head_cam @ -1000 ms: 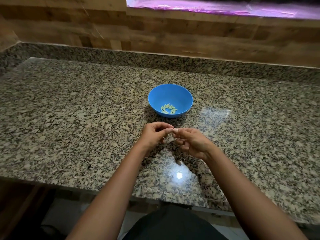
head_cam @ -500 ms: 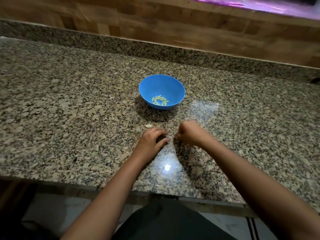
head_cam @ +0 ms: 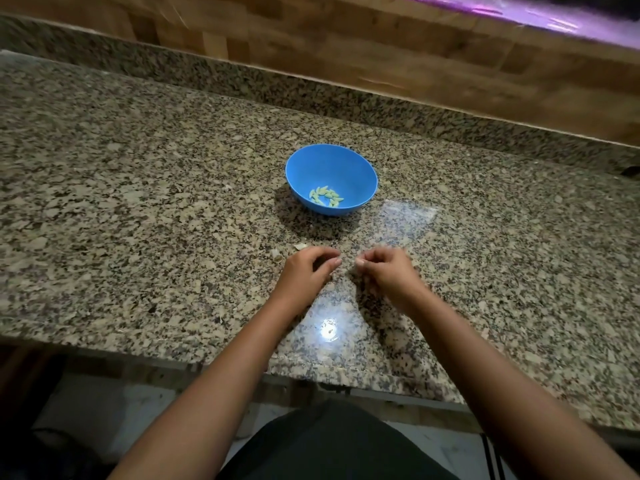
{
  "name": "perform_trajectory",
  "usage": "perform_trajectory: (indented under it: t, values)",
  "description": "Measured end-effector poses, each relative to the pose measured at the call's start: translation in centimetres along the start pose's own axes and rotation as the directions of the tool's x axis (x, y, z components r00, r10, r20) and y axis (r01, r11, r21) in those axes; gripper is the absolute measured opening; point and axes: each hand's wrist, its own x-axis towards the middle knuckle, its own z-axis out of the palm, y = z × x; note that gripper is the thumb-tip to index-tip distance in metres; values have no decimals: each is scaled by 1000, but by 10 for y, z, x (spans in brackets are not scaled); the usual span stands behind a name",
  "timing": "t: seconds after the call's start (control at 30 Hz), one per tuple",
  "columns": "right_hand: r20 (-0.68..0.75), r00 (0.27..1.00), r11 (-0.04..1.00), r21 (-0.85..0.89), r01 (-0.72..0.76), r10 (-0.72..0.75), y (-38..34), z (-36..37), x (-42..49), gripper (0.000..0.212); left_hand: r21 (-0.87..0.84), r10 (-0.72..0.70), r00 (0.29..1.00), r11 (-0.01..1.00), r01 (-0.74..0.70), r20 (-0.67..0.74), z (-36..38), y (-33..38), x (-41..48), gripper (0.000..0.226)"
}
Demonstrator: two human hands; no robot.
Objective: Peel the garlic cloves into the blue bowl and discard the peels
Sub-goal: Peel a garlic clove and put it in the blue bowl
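Blue bowl (head_cam: 331,168) at 12 o'clock from both hands, well apart, peeled cloves (head_cam: 326,196) pooled inside. Left hand (head_cam: 304,271) and right hand (head_cam: 384,271) low over granite counter (head_cam: 138,202), fingers curled; anything pinched too small and blurred to tell. Pale peel scraps (head_cam: 300,246) at 11 o'clock of left hand. Likely risks: scraps lost against speckled stone, a slick clove skidding off toward 6 o'clock edge.

The left hand (head_cam: 304,271) and right hand (head_cam: 384,271), joined at the fingertips above the counter (head_cam: 138,237) a second ago, have been lowered onto it and parted by a narrow gap. Two pale peel scraps (head_cam: 300,246) are now exposed beside the left hand.
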Motion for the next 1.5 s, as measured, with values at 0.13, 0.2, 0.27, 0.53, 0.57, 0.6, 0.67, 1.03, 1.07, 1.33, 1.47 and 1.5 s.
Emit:
perform_trajectory:
  t: [0.13, 0.2, 0.27, 0.53, 0.57, 0.6, 0.67, 1.03, 1.07, 1.33, 1.47, 1.5]
  values:
    - [132, 990, 945, 312, -98, 59, -11, -1, -3, 10, -344, -200, 977, 914, 215, 80, 6, 17, 5, 3]
    - [137, 989, 949, 300, -94, 55, -20, -8, -1, 9, -439, -230, 967, 862, 254, 108, 8, 26, 11, 2]
    - [141, 989, 979, 192, -66, 39, -31, -18, 1, 9, -467, -220, 966, 846, 257, 134, 5, 35, 19, 2]
    - [126, 992, 972, 231, -32, 2, -43, -28, 2, 10, -573, -194, 940, 751, 326, 281, -1, 53, 37, 13]
    - [120, 993, 972, 232, -27, -1, -42, -26, 2, 10, -576, -198, 938, 747, 332, 284, 0, 53, 37, 15]
    - [110, 994, 972, 234, -23, -3, -41, -24, 3, 10, -574, -199, 936, 747, 336, 289, 0, 52, 36, 16]
    - [83, 997, 969, 246, -21, 1, -37, -19, 3, 8, -577, -190, 931, 741, 345, 312, 1, 50, 36, 16]
    - [36, 999, 930, 368, 6, -20, -22, 0, -6, 9, -686, -144, 939, 649, 328, 312, 3, 40, 29, 13]
    - [41, 998, 943, 332, 23, -38, -21, -1, -7, 10, -699, -143, 934, 629, 340, 327, 1, 37, 29, 12]
    - [77, 989, 967, 229, 109, -129, -23, -9, -11, 14, -599, -127, 889, 696, 395, 440, -8, 32, 27, 9]
    - [62, 987, 976, 171, 134, -146, -21, -10, -11, 10, -524, -124, 875, 759, 387, 467, -8, 31, 28, 13]
    - [42, 987, 976, 160, 149, -157, -19, -9, -11, 9, -516, -122, 876, 767, 382, 467, -7, 31, 27, 13]
